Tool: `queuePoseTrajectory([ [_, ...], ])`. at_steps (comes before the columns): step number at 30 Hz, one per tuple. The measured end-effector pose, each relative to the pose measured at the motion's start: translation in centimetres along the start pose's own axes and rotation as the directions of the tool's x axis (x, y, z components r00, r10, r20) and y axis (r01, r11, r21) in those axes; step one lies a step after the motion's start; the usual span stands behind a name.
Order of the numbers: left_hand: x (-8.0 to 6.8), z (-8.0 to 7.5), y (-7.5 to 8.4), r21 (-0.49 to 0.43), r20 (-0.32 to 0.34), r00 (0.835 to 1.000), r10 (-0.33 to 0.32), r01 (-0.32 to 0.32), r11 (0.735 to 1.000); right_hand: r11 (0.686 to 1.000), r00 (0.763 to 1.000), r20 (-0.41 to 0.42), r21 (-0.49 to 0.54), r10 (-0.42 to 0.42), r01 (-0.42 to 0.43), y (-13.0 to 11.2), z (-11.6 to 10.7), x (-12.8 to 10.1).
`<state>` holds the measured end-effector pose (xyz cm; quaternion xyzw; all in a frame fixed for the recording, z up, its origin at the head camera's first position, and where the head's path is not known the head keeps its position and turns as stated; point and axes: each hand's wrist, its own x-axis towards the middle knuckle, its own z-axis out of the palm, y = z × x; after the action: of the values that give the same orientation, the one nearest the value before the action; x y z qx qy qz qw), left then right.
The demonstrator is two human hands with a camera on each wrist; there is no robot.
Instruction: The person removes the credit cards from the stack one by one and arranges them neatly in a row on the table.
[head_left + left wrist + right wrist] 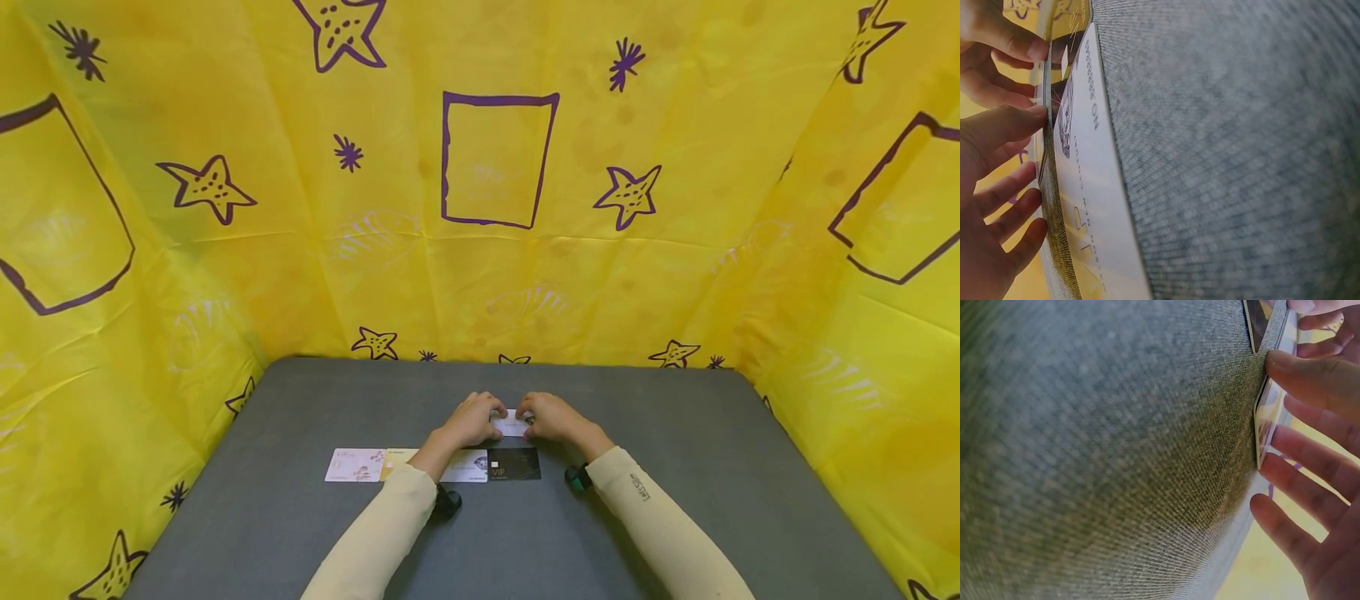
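A small white card lies or stands just above the grey table, held at its ends between my two hands. My left hand pinches its left end and my right hand pinches its right end. In the left wrist view my left thumb and fingers close on the thin card edge. In the right wrist view my right fingertips touch the card's edge. Just in front of my hands is a row of cards: pink, gold, white and black.
Yellow sheeting with purple stars and squares walls the table on three sides. The printed white card of the row lies flat close under my left wrist. A corner of the black card shows near my right hand.
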<state>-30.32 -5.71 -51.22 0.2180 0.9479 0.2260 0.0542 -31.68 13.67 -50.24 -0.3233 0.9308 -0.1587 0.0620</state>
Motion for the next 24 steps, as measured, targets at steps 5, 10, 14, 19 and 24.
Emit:
queuePoseTrajectory([
  [5,0.06,0.20,-0.11,0.010,0.003,1.000,0.012,-0.012,1.000,1.000,0.999,-0.018,0.006,-0.029,0.029,0.27,0.14,-0.01],
  [10,0.11,0.30,-0.29,0.003,0.008,1.000,0.022,-0.022,1.000,0.998,0.998,-0.035,0.014,-0.060,0.061,0.60,0.24,-0.01],
  [14,0.03,0.16,-0.38,-0.003,-0.002,0.998,0.058,-0.058,0.998,0.998,0.998,-0.036,0.031,-0.057,0.058,0.75,0.20,0.09],
  [19,-0.13,0.00,-0.40,-0.009,-0.007,0.997,0.076,-0.076,0.997,0.998,0.999,-0.031,0.054,-0.038,0.039,0.64,0.11,0.11],
  [24,0.14,0.21,-0.62,-0.022,-0.003,0.998,0.056,-0.056,0.998,0.996,0.999,-0.033,0.086,-0.019,0.021,0.49,0.15,0.05],
])
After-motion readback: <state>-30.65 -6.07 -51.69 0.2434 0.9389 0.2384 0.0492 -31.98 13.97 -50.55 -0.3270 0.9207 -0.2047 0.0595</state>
